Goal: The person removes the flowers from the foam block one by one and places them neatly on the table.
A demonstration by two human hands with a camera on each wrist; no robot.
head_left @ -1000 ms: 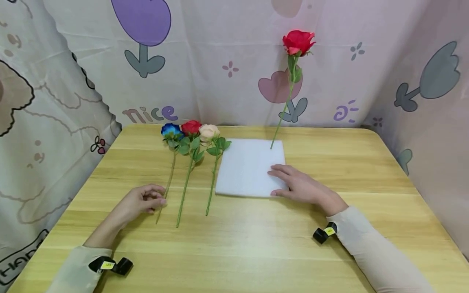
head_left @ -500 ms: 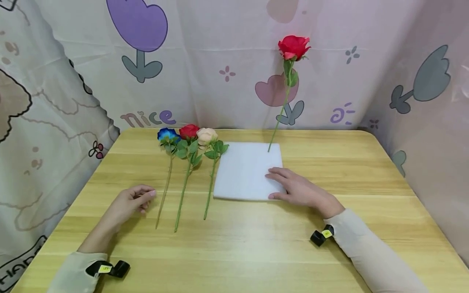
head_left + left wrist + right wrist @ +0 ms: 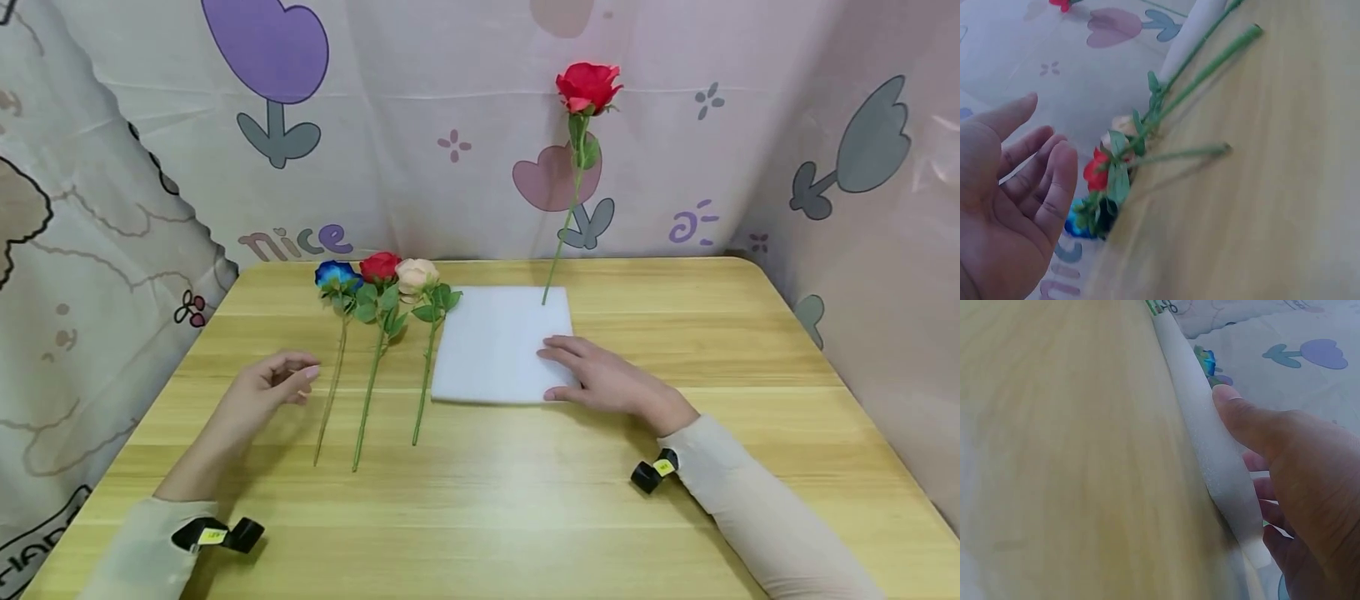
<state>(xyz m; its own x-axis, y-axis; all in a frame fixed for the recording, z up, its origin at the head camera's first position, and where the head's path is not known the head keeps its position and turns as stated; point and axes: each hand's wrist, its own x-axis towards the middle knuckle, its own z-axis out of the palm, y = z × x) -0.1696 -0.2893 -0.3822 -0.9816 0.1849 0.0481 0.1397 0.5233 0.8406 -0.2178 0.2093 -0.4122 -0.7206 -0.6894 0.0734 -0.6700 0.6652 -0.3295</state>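
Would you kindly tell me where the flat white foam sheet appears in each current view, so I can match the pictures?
Head: flat white foam sheet, around centre.
Left wrist: foam sheet, top edge, right of centre.
Right wrist: foam sheet, edge-on, from top centre to lower right.
Shared landmark: blue rose with green leaves.

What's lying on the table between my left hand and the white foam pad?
In the head view, left to right: the blue rose, a red rose, then the cream rose, nearest the white foam pad.
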